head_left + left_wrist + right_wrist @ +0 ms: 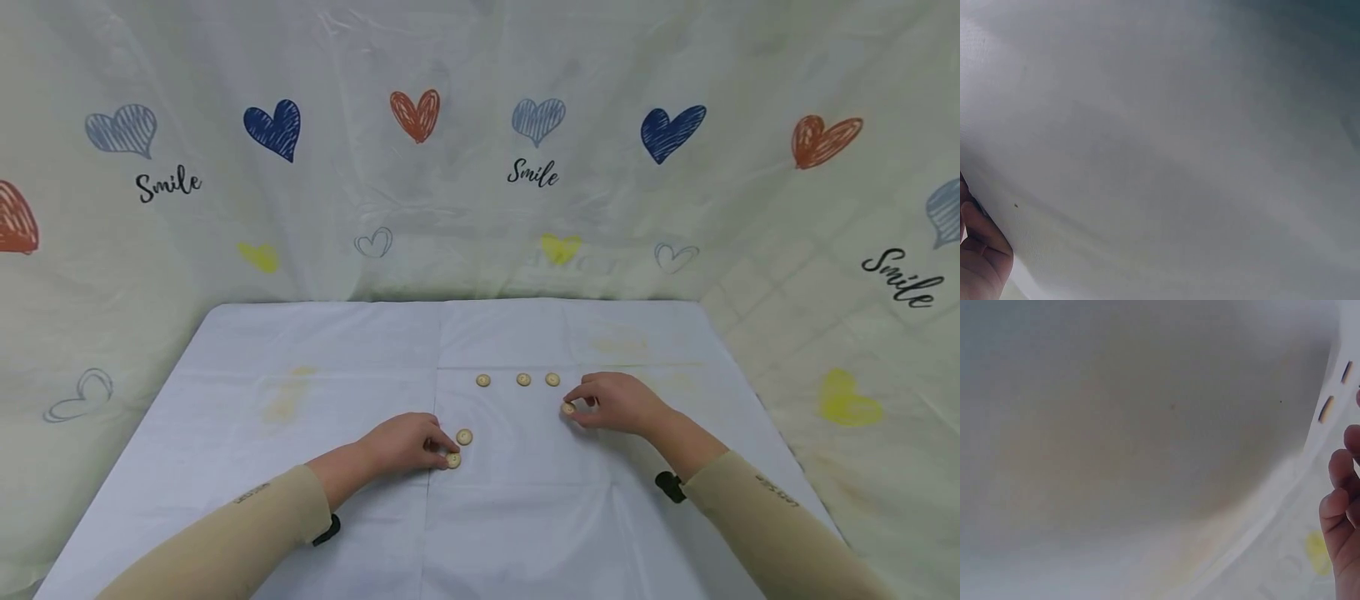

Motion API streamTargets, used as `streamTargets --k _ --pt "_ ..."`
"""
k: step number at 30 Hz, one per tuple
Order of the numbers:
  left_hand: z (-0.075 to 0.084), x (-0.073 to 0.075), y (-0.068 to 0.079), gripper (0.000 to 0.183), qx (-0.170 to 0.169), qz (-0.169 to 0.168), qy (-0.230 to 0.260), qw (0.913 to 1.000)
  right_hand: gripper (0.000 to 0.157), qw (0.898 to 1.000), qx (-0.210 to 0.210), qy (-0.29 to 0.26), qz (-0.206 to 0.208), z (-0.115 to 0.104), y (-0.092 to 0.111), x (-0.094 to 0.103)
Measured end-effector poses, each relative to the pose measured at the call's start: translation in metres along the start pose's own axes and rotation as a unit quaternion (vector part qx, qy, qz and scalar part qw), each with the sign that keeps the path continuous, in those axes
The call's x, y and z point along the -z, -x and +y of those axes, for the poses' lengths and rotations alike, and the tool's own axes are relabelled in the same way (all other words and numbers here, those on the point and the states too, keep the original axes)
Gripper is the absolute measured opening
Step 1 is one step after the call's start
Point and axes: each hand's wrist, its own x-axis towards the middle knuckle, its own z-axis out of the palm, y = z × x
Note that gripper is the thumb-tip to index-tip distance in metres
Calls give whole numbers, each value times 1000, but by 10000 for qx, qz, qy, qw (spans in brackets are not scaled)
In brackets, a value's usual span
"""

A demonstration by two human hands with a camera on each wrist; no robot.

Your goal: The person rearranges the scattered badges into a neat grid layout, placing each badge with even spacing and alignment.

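Observation:
My left hand (408,442) pinches a small round wooden disc (453,460) between thumb and fingertips, low over the white cloth. Just beyond it lies another wooden disc (464,437). On the right side, my right hand (618,402) holds a wooden disc (568,408) by its edge with thumb and forefinger. The discs carry small dark marks, too small to read. In the left wrist view, part of the left hand (985,256) shows at the lower left, its disc hidden. Fingers of the right hand (1344,506) appear at the edge of the right wrist view.
Farther back, a loose row has a left disc (483,381), a middle disc (523,380) and a right disc (552,380). White cloth (360,333) with creases and faint yellow stains covers the table. A heart-printed curtain (465,192) hangs behind and at both sides.

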Motion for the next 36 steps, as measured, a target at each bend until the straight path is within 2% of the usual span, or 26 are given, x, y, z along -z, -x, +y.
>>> streamTargets --k 10,17,29,36 --pt "-4 -3 -5 23 29 -32 -83 10000 13 9997 -193 30 -144 7 -17 -9" --pt "-5 -4 -5 22 59 -58 -50 10000 19 9997 -194 85 -158 10 -22 -10" --pt "-1 -2 -2 21 29 -22 -28 10000 29 9990 -378 -194 -149 4 -14 0" --pt "-1 -1 -1 21 48 -10 -74 10000 29 9986 -404 -318 -136 0 -14 3"
